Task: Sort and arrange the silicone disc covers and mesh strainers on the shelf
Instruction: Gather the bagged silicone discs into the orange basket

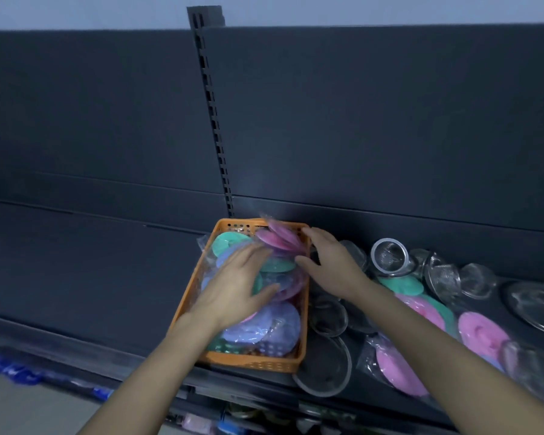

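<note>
Pink silicone disc covers (278, 237) are found at ten o'clock from the wide-open right hand (333, 265); left hand (233, 284) laid flat.

We're in a shop aisle here: dark gondola shelving, with a slotted upright (212, 114) running up between flat back panels (390, 120). On the shelf (91, 277), an orange basket (252, 364) brims with disc covers (264, 328) in clear plastic wrappers. More lie loose to its right, and matching mesh strainers (390, 252) are heaped beside them. Below the shelf edge sit more packaged goods (198, 423).
</note>
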Demonstrator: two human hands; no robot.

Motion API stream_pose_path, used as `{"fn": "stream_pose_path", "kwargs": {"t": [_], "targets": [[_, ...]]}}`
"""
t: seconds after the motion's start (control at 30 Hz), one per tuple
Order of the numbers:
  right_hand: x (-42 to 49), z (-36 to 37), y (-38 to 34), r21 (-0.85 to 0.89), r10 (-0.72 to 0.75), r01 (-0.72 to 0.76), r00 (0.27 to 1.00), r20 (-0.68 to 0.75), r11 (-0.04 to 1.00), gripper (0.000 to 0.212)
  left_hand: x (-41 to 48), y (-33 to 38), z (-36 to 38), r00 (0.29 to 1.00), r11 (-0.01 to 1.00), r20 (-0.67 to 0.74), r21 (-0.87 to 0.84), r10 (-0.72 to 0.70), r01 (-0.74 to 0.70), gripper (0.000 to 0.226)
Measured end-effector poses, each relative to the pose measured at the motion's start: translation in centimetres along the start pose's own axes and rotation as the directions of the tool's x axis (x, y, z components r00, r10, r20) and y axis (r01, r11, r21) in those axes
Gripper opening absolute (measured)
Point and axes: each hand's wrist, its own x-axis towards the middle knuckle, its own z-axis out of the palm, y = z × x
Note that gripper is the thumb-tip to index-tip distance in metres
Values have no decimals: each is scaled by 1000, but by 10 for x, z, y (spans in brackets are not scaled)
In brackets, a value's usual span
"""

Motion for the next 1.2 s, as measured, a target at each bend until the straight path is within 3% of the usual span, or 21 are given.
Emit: {"fn": "stream_pose_path", "kwargs": {"t": [0.13,0.37,0.5,0.6,0.73,0.8,1.0,1.2], "targets": [[-50,-23,24,-82,45,-50,997,-62,995,43,9,39,15,996,991,-24,-103,83,-85,45],[-125,-61,65,-145,183,-194,980,-83,970,15,31,97,64,975,976,106,-122,195,-182,44],[-158,-71,83,-164,287,-297,954,-81,941,27,39,118,87,954,964,182,-164,238,-209,45],[-185,-75,87,-180,286,-291,957,-52,940,29,41,126,104,920,956,290,-206,262,-208,45],[-221,-71,102,-243,321,-312,947,-4,918,60,37,135,124,870,943,374,-208,321,-259,48],[-233,-72,116,-294,345,-329,939,2,897,65,39,141,130,862,939,375,-180,341,-293,54],[-250,-92,143,-243,481,-482,874,-67,842,56,52,159,147,829,936,434,-176,352,-306,76],[-252,-101,156,-236,547,-551,832,-88,800,53,62,173,164,772,925,551,3,315,-380,91]]}}
